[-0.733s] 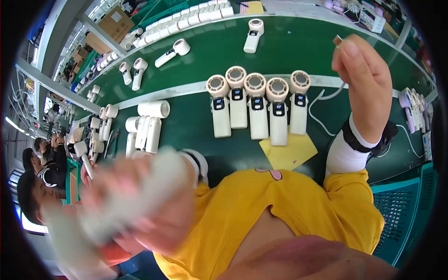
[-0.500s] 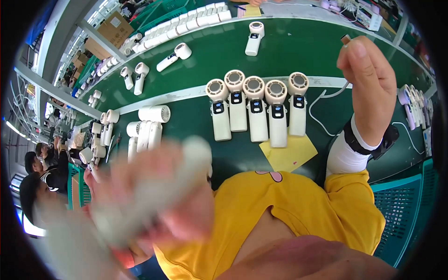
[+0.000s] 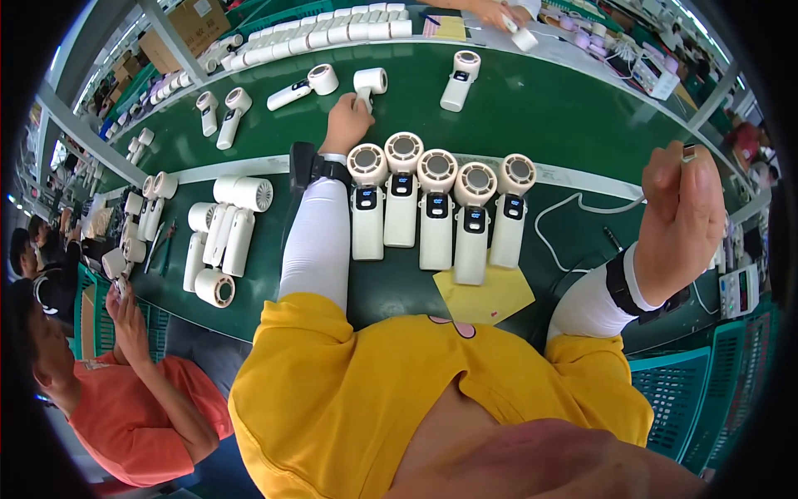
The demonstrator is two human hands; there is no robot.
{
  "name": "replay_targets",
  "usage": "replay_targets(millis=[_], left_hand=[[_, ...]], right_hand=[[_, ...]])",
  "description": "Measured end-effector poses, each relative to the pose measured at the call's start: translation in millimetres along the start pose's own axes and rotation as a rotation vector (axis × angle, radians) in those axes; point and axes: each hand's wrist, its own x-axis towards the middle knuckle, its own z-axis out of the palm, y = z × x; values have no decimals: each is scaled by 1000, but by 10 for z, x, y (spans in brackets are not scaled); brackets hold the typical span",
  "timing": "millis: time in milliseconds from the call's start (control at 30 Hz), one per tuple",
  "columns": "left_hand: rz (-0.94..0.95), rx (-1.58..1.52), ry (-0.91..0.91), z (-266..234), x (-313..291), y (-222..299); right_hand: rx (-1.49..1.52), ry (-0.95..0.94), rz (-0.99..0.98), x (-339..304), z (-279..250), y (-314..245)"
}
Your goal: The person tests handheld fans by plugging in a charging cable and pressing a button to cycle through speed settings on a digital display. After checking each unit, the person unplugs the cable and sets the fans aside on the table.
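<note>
On the green belt, my left hand (image 3: 349, 123) is closed around the handle of a white handheld fan (image 3: 370, 81) whose round head points up and right. My right hand (image 3: 686, 195), raised at the right, pinches the small metal-tipped plug (image 3: 688, 152) of a white cable (image 3: 573, 200). Between my arms, several white handheld fans (image 3: 436, 195) lie in a row with their small displays lit. A yellow paper sheet (image 3: 485, 296) lies partly under them.
Left of my arm is a group of white fans (image 3: 229, 233), with pliers (image 3: 166, 248) beyond. More fans (image 3: 460, 81) lie on the belt (image 3: 532, 108). Teal baskets (image 3: 673, 399) stand at the lower right. A co-worker in red (image 3: 150, 407) sits at the left; another person's hand holds a white piece across the belt.
My left hand has moved from a blur close to the camera out to the belt, with a fan in it. My right hand still pinches the plug and appears farther right and lower.
</note>
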Motion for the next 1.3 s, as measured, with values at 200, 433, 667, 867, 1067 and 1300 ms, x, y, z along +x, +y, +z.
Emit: replay_targets(millis=[200,433,667,867,1067,1300], left_hand=[[-56,-106,212,-282,-181,-43],[126,-36,395,-331,-1196,678],[193,383,54,-716,-2036,912],[-450,212,-474,-1040,-1794,941],[-308,-1078,-252,-807,-1607,1351],[-56,-1117,-590,-590,-1314,2006]], right_hand=[[-36,-58,-23,14,39,10],[-9,-121,12,65,-175,-39],[77,-113,-8,48,-179,-66],[25,-29,5,8,-60,-122],[18,-68,69,33,43,7],[-211,-88,-53,134,185,110]])
